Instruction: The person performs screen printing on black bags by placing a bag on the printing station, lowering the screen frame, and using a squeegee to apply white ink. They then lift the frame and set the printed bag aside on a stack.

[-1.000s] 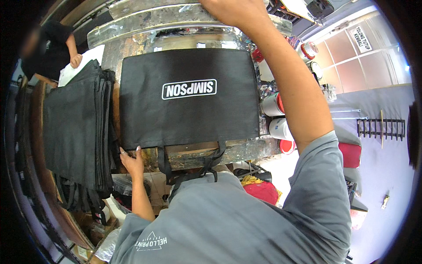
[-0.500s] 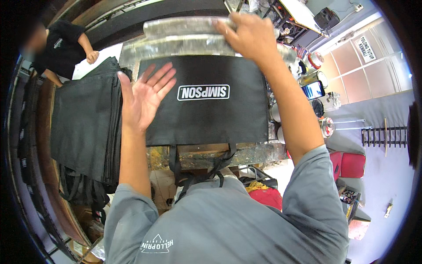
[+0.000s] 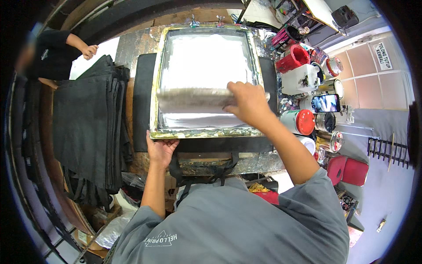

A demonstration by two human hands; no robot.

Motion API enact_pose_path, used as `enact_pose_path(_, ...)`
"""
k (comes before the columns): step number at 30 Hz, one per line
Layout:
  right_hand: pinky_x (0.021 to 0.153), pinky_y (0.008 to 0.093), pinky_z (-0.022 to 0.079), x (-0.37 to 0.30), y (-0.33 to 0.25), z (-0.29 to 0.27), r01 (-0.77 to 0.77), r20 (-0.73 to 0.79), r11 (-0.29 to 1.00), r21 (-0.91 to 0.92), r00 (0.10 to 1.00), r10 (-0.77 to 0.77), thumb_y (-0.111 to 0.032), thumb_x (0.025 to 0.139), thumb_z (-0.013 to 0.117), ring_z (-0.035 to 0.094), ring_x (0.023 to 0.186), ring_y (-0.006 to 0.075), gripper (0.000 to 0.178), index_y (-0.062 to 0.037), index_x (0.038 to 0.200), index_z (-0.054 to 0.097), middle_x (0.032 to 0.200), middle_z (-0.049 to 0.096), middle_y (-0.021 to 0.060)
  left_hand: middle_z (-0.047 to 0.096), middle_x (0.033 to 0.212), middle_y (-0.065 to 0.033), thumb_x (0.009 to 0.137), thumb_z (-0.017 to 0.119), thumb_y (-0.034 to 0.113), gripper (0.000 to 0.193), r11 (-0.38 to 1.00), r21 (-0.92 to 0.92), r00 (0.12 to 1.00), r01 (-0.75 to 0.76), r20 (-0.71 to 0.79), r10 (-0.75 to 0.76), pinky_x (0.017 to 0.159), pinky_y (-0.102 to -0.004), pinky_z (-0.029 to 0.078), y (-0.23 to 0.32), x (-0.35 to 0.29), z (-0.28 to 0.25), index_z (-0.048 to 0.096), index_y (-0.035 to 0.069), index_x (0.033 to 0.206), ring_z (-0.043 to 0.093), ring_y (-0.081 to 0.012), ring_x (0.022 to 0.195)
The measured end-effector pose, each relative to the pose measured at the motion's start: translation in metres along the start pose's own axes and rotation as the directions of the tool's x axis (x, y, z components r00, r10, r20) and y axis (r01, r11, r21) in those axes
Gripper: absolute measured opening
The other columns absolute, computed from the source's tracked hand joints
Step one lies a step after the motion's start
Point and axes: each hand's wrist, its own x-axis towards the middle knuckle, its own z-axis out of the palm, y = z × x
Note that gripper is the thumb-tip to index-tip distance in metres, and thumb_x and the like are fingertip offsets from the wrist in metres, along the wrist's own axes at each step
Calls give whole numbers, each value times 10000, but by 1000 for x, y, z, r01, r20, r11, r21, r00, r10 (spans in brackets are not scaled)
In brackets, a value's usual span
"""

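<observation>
1. Reference: clock positions are read from the centre of the screen frame (image 3: 211,133); 12 o'clock points away from the person.
2. Screen frame: positioned over the black bag (image 3: 143,88) on the worktable (image 3: 198,166). The bag extends past the frame at 3, 6 and 9 o'clock; its handles (image 3: 176,167) hang toward 6 o'clock. Metal clamps (image 3: 220,20) stand at 12 o'clock.
3. Squeegee (image 3: 193,99): lies crosswise within the frame, on the 6 o'clock side of centre. Its outline is blurred. A white area shows on both sides of it.
4. Right hand (image 3: 250,103): at 4 o'clock, closed around the squeegee near its right end.
5. Left hand (image 3: 161,152): at 7 o'clock, at the frame's near-left corner, thumb and fingers spread apart. Whether it grips the rail cannot be told.
6. Stack of black bags (image 3: 85,127): between 8 and 9 o'clock, beside the bag under the frame.
7. Phone (image 3: 326,103): just below 3 o'clock, screen lit.
8. Red-lidded tub (image 3: 303,122): near 4 o'clock. Red container (image 3: 292,59): between 2 and 3 o'clock.
9. Co-worker (image 3: 52,46): between 9 and 10 o'clock, one hand above a white sheet (image 3: 99,55).
</observation>
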Motion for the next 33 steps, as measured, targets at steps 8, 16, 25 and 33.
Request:
enact_pose_path(8,857,490,368,-9,-4,42,19,-72,990,-138,997,-29,-257,727,865,623,969,265,427,-129,1043,609,955,637,42,624,1092,-164,1051,302,643,727,998,65,1000,-3,-12,4,877,-458,605,-1,3,10,544,6,1304,668,-291,959)
enact_pose_path(16,894,527,368,108,49,37,-64,-35,985,-158,998,59,-322,757,869,658,1034,296,457,-128,1089,622,1005,693,57,623,1128,-168,1043,314,663,753,998,62,1000,16,-14,-15,882,-460,595,0,3,7,532,6,1337,667,-292,974)
enact_pose_path(25,955,575,430,185,98,7,-60,157,996,-65,985,70,-394,693,908,651,1190,349,728,-139,1308,615,1224,713,132,623,1179,-183,1028,320,693,791,998,62,999,22,-37,-20,839,-455,610,3,1,6,490,18,1404,658,-296,1006)
enact_pose_path(33,980,624,409,282,148,19,-51,-81,985,-163,996,38,-360,705,886,667,1161,320,687,-163,1296,596,1191,717,86,653,1207,-171,1023,328,695,775,998,58,994,30,-102,-24,816,-446,622,4,1,12,520,47,1404,680,-295,1016)
